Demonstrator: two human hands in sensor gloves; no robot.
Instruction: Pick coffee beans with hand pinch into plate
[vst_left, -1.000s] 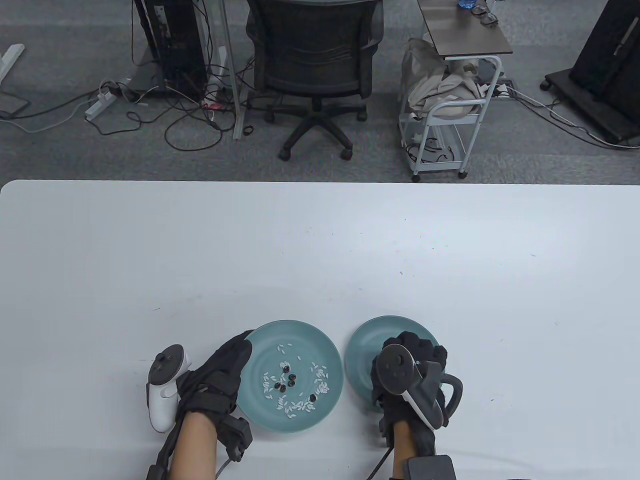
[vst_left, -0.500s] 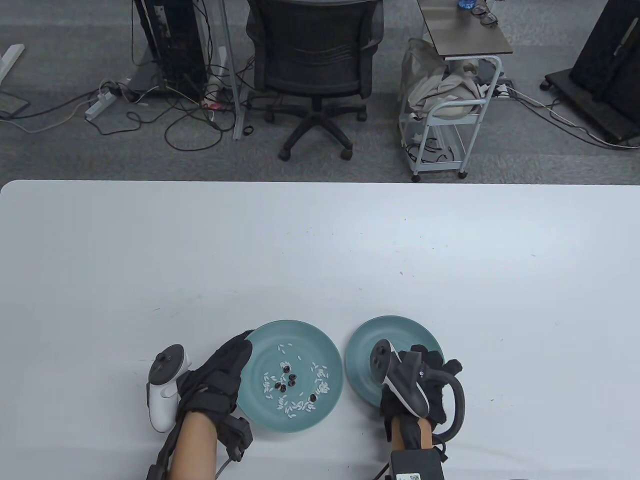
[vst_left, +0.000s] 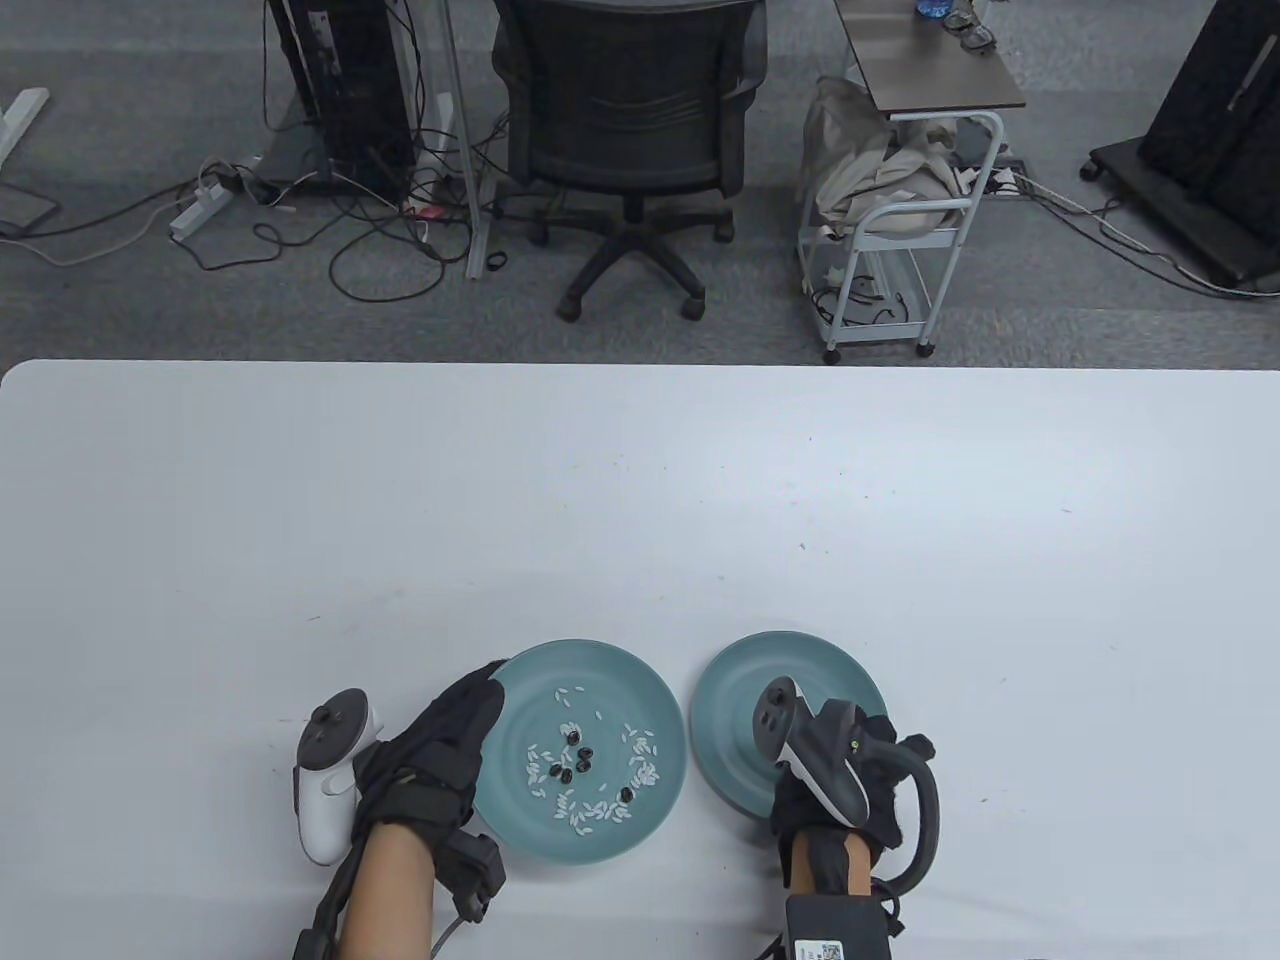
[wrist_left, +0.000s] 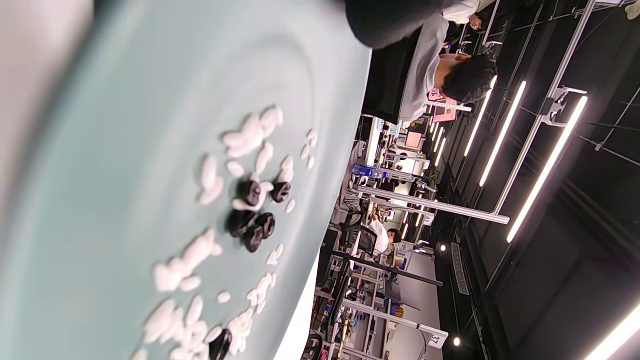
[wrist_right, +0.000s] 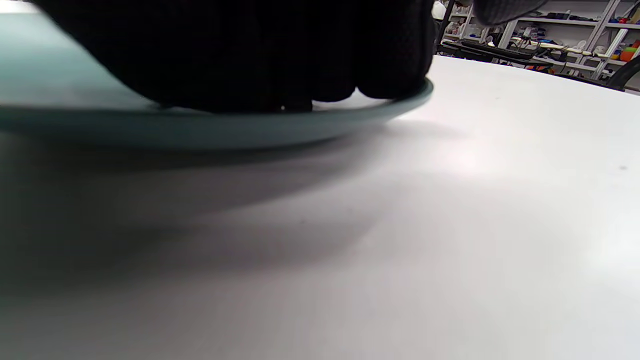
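White table (vst_left: 640, 480) carries two teal plates side by side, near the person. On the larger left plate (vst_left: 640, 690) several dark coffee beans (vst_left: 576, 757) lie mixed among white rice-like grains (vst_left: 600, 812); the smaller right plate (vst_left: 730, 680) shows no bean on its visible part.

To do this step well, I think the thumb and forefinger should come down on one bean only, at the edge of the cluster, so that no grains are lifted with it. The plate should be kept steady.

Left hand (vst_left: 440, 750) rests with relaxed, rather straight fingers against the left rim of the bean plate and holds nothing. Right hand (vst_left: 850, 780) lies on the near right rim of the small plate; in the right wrist view its fingers (wrist_right: 240, 55) look curled down onto the rim, but whether they pinch a bean I cannot tell.
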